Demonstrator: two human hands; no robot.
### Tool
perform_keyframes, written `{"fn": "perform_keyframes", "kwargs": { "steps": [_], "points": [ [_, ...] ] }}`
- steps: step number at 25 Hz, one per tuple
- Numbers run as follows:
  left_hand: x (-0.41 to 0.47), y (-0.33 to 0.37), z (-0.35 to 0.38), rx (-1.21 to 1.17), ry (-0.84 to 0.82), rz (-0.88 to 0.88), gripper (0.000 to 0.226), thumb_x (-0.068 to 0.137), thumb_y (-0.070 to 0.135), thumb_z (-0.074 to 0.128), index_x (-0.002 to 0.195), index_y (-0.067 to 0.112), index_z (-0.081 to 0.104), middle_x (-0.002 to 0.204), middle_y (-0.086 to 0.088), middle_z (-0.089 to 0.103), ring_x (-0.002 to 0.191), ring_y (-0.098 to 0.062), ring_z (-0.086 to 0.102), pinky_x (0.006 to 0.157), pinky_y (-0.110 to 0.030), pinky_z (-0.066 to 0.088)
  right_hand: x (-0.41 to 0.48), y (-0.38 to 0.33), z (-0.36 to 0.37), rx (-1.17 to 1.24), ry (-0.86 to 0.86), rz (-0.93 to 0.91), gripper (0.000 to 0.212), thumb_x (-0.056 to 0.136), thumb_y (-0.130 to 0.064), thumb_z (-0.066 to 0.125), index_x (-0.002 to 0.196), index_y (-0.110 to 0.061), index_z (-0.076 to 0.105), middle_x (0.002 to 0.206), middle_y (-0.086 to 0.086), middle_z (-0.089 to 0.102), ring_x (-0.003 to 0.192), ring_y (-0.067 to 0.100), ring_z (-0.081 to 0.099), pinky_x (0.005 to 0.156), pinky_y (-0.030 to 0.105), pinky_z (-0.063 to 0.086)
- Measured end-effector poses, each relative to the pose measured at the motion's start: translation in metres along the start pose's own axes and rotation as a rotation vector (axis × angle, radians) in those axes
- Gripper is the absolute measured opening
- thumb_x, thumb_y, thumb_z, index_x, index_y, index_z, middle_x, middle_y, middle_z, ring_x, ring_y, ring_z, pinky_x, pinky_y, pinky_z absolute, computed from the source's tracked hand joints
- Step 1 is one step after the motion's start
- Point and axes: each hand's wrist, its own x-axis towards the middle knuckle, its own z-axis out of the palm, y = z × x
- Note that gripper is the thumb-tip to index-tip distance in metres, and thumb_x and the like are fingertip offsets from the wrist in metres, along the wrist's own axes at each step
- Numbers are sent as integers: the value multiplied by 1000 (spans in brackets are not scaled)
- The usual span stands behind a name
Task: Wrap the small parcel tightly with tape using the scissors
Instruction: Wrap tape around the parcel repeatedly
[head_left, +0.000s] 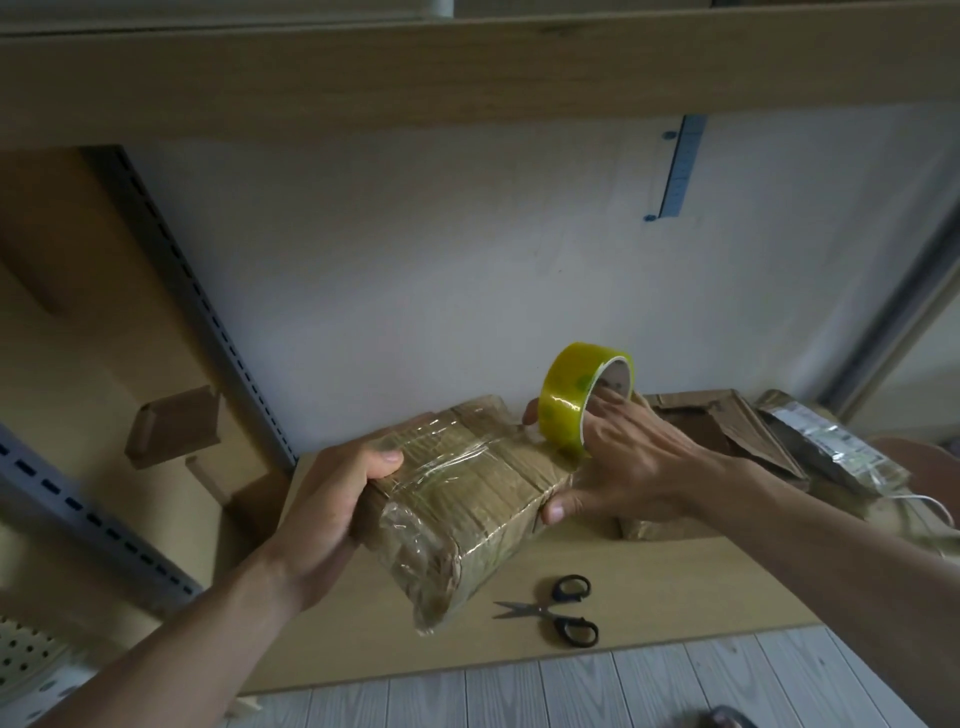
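Nearest me, grey plank floor (623, 686), then the front edge of the wooden table (701, 582). Scissors (558, 610) lie flat on the table just right of the parcel, not touching it, black handles to the right, tips pointing left, blades a little apart.

My left hand (332, 499) grips the left end of the parcel (462, 499) - thumb curled over the top face, the other fingers wrapped underneath and out of sight. The parcel is brown cardboard with clear tape already shining across its top and near end. It is held up off the table and tilted, near end lower.

My right hand (639, 457) is at the parcel's right end. Its thumb presses the parcel's right side, and the other fingers are spread a bit and threaded through the core of the tape roll (563, 410), with 1 fingertip showing past the roll's far side. The yellow-tinted roll stands on edge, its bottom touching the parcel's far right top corner.

Behind my right hand - torn open cardboard boxes (727, 431) on the table, a silvery plastic packet (831, 441) beside them and a white cable (930, 504) further right.

Left side: a small box (174, 426) beside a slotted metal upright (208, 312). At the back a white wall (441, 260) with a blue-grey strip (681, 166) fixed to it, and a wooden shelf board (467, 73) overhead
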Motion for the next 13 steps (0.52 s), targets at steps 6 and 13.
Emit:
{"fn": "perform_keyframes", "kwargs": {
  "steps": [6,13],
  "points": [
    [0,12,-7,-171,-145,54,56,63,38,76,113,13,76,123,-17,70,113,-26,68,95,-39,56,-2,14,2,-93,-12,72,103,66,-101,11,122,-26,55,114,-8,50,113,16,41,108,53,28],
    [1,22,-17,-146,-184,56,74,48,48,86,112,13,76,116,-16,72,106,-27,71,82,-36,60,-4,-8,-17,352,-72,86,94,58,-97,47,119,-26,55,113,-9,57,113,-2,50,109,42,39]
  ]
}}
